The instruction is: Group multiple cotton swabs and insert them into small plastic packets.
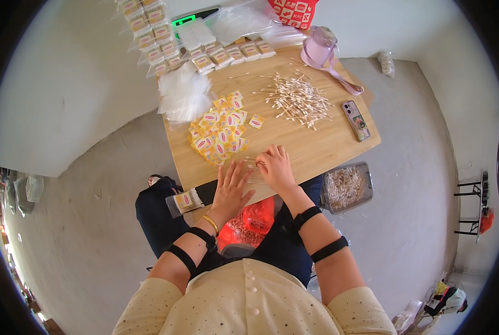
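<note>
At the table's near edge, a small row of cotton swabs [257,177] lies between my two hands. My left hand [230,188] rests beside the row, its fingers stretched out and spread. My right hand [275,168] is closed in a pinch at the swabs' far end, with swab sticks showing at its fingertips; exactly how many it grips is hidden. Beyond my left hand is a heap of yellow and white printed cards [218,134]. A loose pile of cotton swabs [302,100] spreads farther right. Left of my wrist, a filled clear bag of swabs [186,201] lies at the edge.
Clear empty bags [185,92] lie at the table's left, with rows of packed swab bags [235,54] behind. A phone [356,120] and a lilac strapped cup [318,47] are on the right. Below stand a grey bin of swabs [347,187] and a red bag [246,226].
</note>
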A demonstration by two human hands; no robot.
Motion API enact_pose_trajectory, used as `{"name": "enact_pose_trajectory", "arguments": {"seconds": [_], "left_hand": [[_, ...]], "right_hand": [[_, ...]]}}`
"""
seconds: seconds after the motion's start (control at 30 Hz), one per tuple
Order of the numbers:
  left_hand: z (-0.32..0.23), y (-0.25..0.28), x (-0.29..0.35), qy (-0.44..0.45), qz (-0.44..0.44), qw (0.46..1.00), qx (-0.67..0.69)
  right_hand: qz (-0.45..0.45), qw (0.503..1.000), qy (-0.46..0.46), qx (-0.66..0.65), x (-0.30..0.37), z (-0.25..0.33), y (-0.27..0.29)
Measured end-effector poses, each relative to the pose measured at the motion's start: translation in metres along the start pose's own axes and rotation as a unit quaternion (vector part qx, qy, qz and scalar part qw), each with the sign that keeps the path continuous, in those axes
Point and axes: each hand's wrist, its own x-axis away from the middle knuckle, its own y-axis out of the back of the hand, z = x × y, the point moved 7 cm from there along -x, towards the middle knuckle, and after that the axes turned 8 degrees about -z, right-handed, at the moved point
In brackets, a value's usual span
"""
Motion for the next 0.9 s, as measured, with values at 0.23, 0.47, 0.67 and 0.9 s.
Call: {"name": "enact_pose_trajectory", "arguments": {"seconds": [0.23, 0.47, 0.67, 0.9], "left_hand": [[-0.001, 0.009, 0.001, -0.002, -0.019, 0.998, 0.057], [0.016, 0.018, 0.009, 0.053, -0.115, 0.984, 0.122], [0.018, 0.021, 0.008, 0.056, -0.131, 0.98, 0.138], [0.018, 0.019, 0.007, 0.057, -0.129, 0.98, 0.143]], "right_hand": [[0.001, 1.0, -0.013, -0.013, -0.005, -0.007, 0.011], [0.081, 0.996, 0.006, -0.034, 0.046, 0.005, 0.028], [0.104, 0.994, 0.026, 0.015, 0.057, 0.03, 0.031], [0.117, 0.992, 0.037, 0.032, 0.057, 0.031, 0.023]]}}
